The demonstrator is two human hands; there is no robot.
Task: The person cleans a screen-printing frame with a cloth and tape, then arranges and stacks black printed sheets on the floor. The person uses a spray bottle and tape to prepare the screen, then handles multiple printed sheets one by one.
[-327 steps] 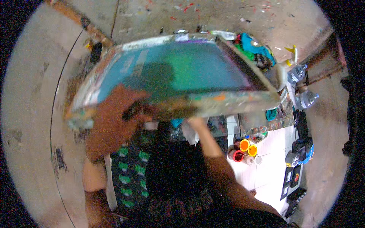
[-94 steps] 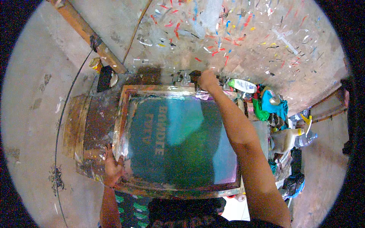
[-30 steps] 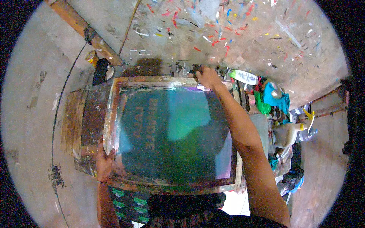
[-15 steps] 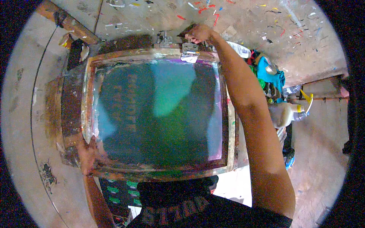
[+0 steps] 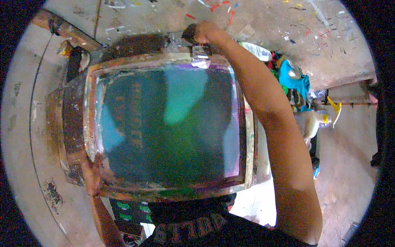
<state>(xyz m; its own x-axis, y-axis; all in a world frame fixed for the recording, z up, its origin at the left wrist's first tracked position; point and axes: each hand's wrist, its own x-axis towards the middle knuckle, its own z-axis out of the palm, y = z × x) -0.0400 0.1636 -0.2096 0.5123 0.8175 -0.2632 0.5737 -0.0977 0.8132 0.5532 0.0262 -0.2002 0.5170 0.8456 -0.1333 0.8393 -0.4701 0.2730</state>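
A worn wooden screen frame [image 5: 163, 191] with dark teal mesh and faint lettering lies over a paint-stained board. My left hand [image 5: 91, 173] grips its left side near the lower corner, fingers along the edge. Beyond the top edge, my right hand [image 5: 205, 33] is closed on a dark knob-like piece [image 5: 189, 35] at the metal clamp hardware [image 5: 200, 55]; its fingertips are partly hidden. My right forearm reaches up along the frame's right side.
A paint-flecked wall [image 5: 271, 24] rises behind. A white bottle [image 5: 255, 52], cyan cloth [image 5: 294, 84] and jug [image 5: 308, 123] crowd the right. A wooden beam [image 5: 66, 29] and black cable [image 5: 35, 82] are at upper left. Green-patterned fabric [image 5: 123, 208] shows below.
Since the oldest frame, the screen has come down from being held raised. In the last second it sits higher in view, and my right hand shows slightly further left, still at the clamp.
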